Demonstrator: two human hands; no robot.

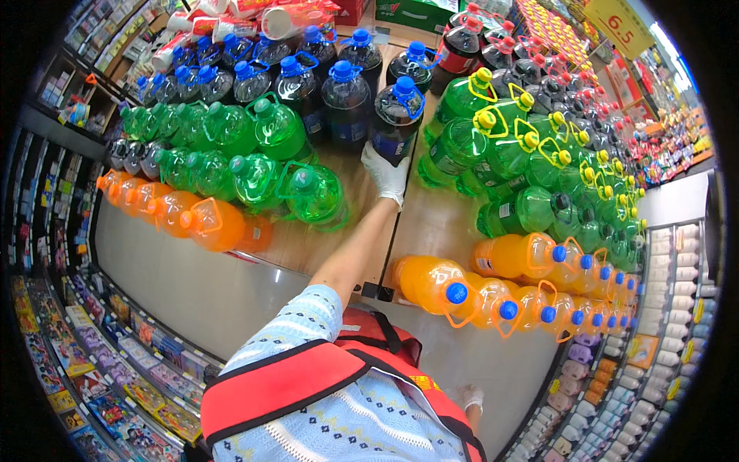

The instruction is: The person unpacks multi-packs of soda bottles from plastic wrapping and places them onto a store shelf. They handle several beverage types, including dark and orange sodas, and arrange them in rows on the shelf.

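My left hand (385, 173), in a white glove, reaches forward over the wooden display table and grips the lower part of a dark Pepsi bottle (398, 118) with a blue cap and handle. This bottle stands at the front of several dark blue-capped bottles (346, 98), near the seam between two table boards. Left of the hand are green soda bottles (314, 193); to its right stand green bottles with yellow caps (456, 144). My right hand (472, 396), also white-gloved, hangs low beside my body, away from the table; its fingers are blurred.
Orange soda bottles (211, 225) line the left front edge, and more orange bottles (427, 280) with blue caps line the right. Red-capped dark bottles (459, 46) and wrapped paper cups (283, 22) are at the back. Stocked shelves (133, 364) flank both sides. A red bag (381, 335) hangs before me.
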